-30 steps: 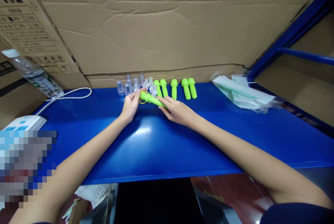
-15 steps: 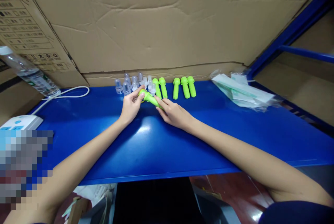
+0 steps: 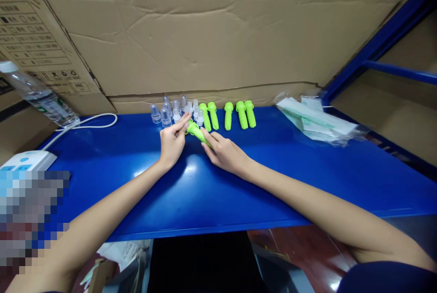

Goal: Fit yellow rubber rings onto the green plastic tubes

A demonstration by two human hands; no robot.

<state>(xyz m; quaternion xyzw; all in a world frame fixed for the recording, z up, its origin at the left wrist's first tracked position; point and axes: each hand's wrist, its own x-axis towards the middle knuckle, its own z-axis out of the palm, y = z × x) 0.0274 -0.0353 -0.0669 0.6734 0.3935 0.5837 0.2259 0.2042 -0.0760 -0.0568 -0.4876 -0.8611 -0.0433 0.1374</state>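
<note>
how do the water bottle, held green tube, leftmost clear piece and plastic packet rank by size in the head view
1. Plastic packet
2. Water bottle
3. Held green tube, partly hidden
4. Leftmost clear piece

Desk [image 3: 218, 192]: blue, smooth, glossy, throwing back white glare. Backing panel [image 3: 205, 51]: brown cardboard, matt, creased across its upper part. Held green tube [image 3: 197, 132]: smooth plastic by its look, as are the lime tubes [image 3: 228, 117] in the row. Small caps [image 3: 166, 116]: clear, shiny plastic. Bottle [image 3: 48, 101]: transparent, glossy plastic. Power strip [image 3: 32, 160]: smooth white plastic. Packets [image 3: 314, 120]: crinkled, shiny clear film. Slanted frame [image 3: 372, 49]: looks like blue painted metal. Floor [image 3: 307, 252]: reddish, polished, reflecting light. Sleeve [image 3: 385, 279]: dark, matt cloth.
</note>
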